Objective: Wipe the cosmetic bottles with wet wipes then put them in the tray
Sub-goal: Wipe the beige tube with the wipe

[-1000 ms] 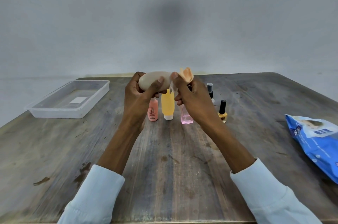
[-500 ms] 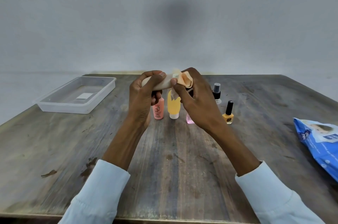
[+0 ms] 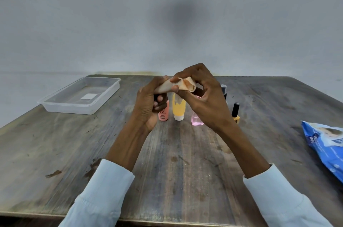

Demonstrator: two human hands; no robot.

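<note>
Beige, smooth tube-shaped cosmetic bottle is up in the air over the middle of the worn grey-brown wooden counter, lying roughly level between both hands. Head view, the only one: left hand, grip closed round the near end of the beige bottle, fingers curled under it. Right hand, grip pinching an orange-stained crumpled wet wipe against the bottle's far end, thumb below, fingers arched over. How much of the bottle the wipe wraps, cannot tell; hands hide most of it.

Step judged: wiping the first bottle, early in the task. The clear shallow rectangular plastic tray at far left of the counter holds no bottles, only a white label on its floor.

To do it well: hold the left grip firm so the bottle does not spin, drag the wipe along the full length, rotate, repeat, cover the end too. The wipe looks soiled already, so fold to a clean face or pull a fresh one from the blue wet-wipe pack at the right edge.

Waiting upright behind the hands: small pink bottle, yellow tube standing on its white cap, clear pink square bottle, yellow nail polish with black cap, and a dark-capped bottle, mostly hidden. Keep elbows high; they tip easily.
</note>
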